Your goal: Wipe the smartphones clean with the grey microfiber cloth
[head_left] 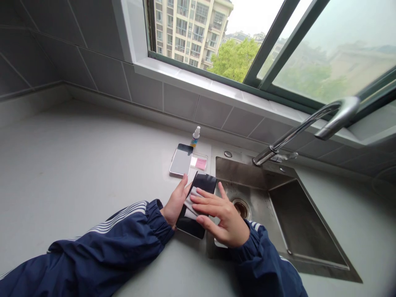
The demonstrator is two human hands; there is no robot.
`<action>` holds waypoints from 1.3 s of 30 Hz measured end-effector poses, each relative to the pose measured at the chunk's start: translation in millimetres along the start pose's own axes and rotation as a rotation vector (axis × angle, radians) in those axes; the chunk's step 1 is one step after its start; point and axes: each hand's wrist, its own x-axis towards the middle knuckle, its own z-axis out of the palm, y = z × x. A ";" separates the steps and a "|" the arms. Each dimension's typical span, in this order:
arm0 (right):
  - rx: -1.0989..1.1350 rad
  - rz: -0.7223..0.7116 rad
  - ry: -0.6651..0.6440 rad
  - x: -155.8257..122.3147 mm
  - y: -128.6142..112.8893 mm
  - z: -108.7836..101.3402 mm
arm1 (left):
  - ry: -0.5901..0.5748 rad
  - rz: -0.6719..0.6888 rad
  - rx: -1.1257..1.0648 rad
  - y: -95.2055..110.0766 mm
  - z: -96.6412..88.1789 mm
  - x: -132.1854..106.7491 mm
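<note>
A black phone (202, 183) lies screen up at the counter's edge beside the sink. My left hand (175, 203) grips its left side, fingers curled under it. My right hand (218, 214) lies on the screen with fingers stretched flat, pressing a small white cloth (189, 202) against the glass. Just behind them a second phone (181, 160) lies flat on the counter, its screen pale with a dark top band.
A small spray bottle (195, 136) stands behind the second phone, next to a clear packet with a pink slip (200, 163). The steel sink (278, 214) with a drain and chrome faucet (309, 123) lies to the right. Grey tiled wall and a window run behind.
</note>
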 end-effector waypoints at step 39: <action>-0.263 0.264 0.274 -2.7 23.9 21.7 | -0.117 -0.133 0.145 -0.2 -3.9 -1.2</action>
